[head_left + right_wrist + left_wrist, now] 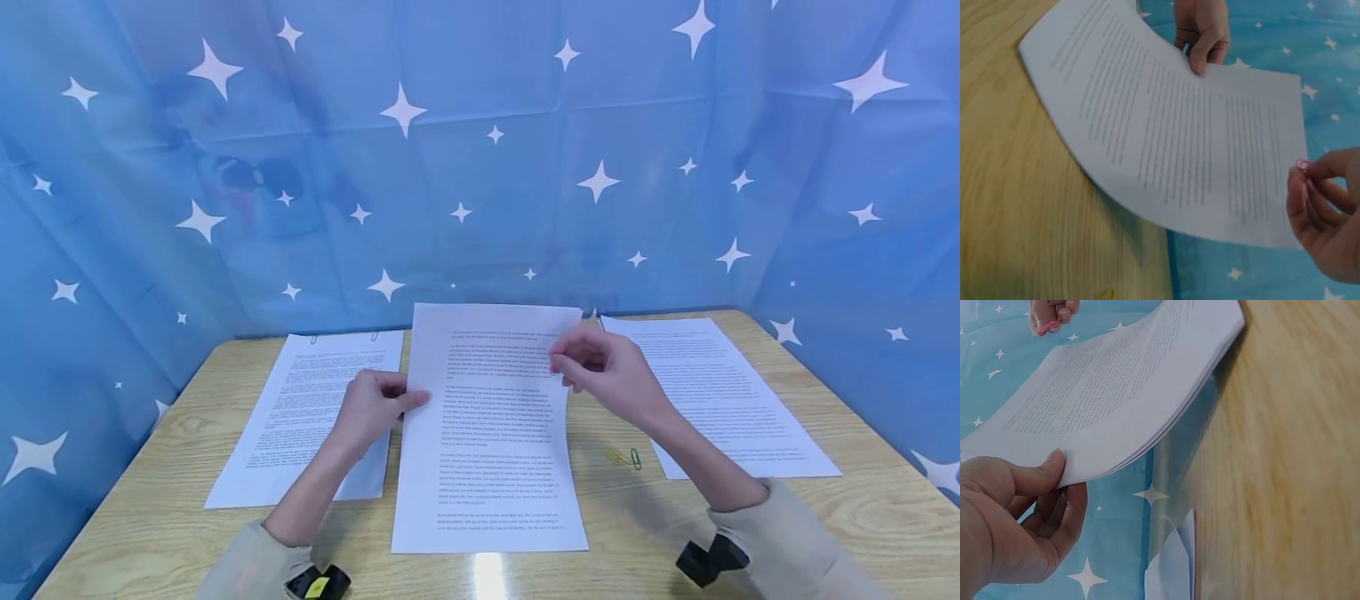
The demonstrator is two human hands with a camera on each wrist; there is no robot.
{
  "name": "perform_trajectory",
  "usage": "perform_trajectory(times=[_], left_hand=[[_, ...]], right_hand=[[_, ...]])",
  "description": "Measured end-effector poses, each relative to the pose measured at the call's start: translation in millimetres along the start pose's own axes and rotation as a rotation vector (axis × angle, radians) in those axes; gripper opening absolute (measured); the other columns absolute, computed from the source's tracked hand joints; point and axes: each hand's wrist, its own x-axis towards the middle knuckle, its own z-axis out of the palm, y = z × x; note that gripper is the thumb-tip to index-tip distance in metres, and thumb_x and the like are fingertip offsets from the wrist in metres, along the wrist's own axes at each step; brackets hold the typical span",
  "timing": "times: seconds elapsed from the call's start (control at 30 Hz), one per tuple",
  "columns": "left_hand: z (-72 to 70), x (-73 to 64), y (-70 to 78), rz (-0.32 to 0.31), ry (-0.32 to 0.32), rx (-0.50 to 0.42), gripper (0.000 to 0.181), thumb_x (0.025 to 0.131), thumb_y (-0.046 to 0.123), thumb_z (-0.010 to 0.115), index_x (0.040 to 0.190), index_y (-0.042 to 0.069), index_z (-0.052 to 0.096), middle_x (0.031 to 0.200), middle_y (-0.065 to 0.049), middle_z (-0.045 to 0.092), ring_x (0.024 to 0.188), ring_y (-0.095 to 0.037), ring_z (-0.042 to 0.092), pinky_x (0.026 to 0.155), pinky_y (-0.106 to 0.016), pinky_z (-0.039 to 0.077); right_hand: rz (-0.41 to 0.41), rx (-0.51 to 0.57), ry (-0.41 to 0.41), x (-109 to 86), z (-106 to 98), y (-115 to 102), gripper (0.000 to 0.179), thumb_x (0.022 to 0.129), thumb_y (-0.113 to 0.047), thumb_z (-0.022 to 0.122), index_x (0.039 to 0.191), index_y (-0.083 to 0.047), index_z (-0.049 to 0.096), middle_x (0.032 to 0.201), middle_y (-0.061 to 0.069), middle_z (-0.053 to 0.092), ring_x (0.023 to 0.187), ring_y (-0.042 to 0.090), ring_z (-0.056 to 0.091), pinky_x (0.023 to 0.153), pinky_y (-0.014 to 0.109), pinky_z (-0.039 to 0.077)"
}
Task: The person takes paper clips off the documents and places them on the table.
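At the far left, printed sheets (pixel 322 425) lie on the worktop (pixel 630 517), with two green clips (pixel 313 339) on their far edge; just right of them the left hand (pixel 372 406) pinches the left edge of a raised sheaf (pixel 495 467), thumb on the printed face and fingers behind; the sheaf stands in the middle, its near end low at the worktop and its far end lifted, so that the pages bow in a curve; their edges fan slightly in the left wrist view.

Near the sheaf's upper right corner, the right hand (pixel 603 362) has thumb and fingertips together on a small pink clip (pixel 1302 164), which looks clear of the paper; lower down on the worktop lie yellow clips (pixel 618 456) and a green clip (pixel 635 459); at the far right is another printed stack (pixel 720 392).

The sheaf hangs on one side grip, so a slack thumb could let pages slide out of line; the bowed, free right side might flex away if pushed; the clip, small and held at the fingertips, could slip, or catch only some of the sheets should their edges be uneven.
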Motion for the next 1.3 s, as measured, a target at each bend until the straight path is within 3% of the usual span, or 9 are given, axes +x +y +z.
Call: perform_trajectory(times=[0.3,0.5,0.67,0.93,1.1,1.3], left_hand=[[0.3,0.2,-1.6,-0.005,0.0,-0.003,0.012,0.089,0.009,0.078,0.098,0.001,0.079,0.082,-0.006,0.073,0.078,-0.019,0.06,0.068,-0.032,0.048],[0.7,0.2,-0.5,-0.015,-0.002,-0.005,0.012,0.09,0.009,0.077,0.099,0.001,0.079,0.083,-0.006,0.073,0.079,-0.019,0.061,0.068,-0.033,0.049],[0.4,0.5,-0.1,-0.017,-0.004,-0.008,0.014,0.089,0.009,0.078,0.101,0.0,0.079,0.085,-0.007,0.074,0.078,-0.018,0.062,0.07,-0.037,0.051],[-1.7,1.2,-0.6,-0.018,-0.01,-0.023,0.016,0.089,0.008,0.078,0.102,-0.001,0.078,0.087,-0.009,0.075,0.08,-0.018,0.063,0.071,-0.038,0.051],[-1.9,1.7,-1.2,-0.021,-0.01,-0.023,0.016,0.089,0.008,0.078,0.102,-0.001,0.078,0.087,-0.009,0.075,0.08,-0.018,0.064,0.071,-0.037,0.051],[-2.0,1.9,-0.8,-0.019,-0.012,-0.023,0.016,0.089,0.008,0.078,0.102,0.0,0.079,0.086,-0.009,0.075,0.079,-0.018,0.063,0.069,-0.034,0.049]], right_hand=[[0.051,-0.131,-0.042,-15.2,-17.2,18.4,0.008,0.097,-0.013,0.07,0.1,-0.006,0.07,0.079,0.003,0.068,0.066,0.021,0.063,0.058,0.031,0.051],[0.062,-0.18,-0.068,-25.6,-25.5,30.1,0.004,0.096,-0.012,0.07,0.098,-0.009,0.069,0.081,0.002,0.069,0.068,0.02,0.065,0.063,0.034,0.054],[0.065,-0.213,-0.094,-33.8,-29.8,36.0,0.003,0.095,-0.01,0.071,0.097,-0.011,0.068,0.082,0.004,0.068,0.067,0.021,0.063,0.061,0.029,0.052],[0.078,-0.256,-0.142,-45.7,-36.3,46.3,0.004,0.093,-0.005,0.07,0.095,-0.008,0.068,0.083,0.003,0.067,0.067,0.012,0.06,0.061,0.026,0.05],[0.115,-0.296,-0.194,-52.2,-39.2,55.5,0.002,0.094,-0.01,0.07,0.094,-0.009,0.069,0.082,0.0,0.066,0.068,0.008,0.059,0.062,0.026,0.05],[0.1,-0.284,-0.268,-59.9,-43.7,60.8,0.004,0.096,-0.011,0.068,0.092,-0.009,0.068,0.08,-0.003,0.065,0.066,0.007,0.057,0.06,0.025,0.049]])
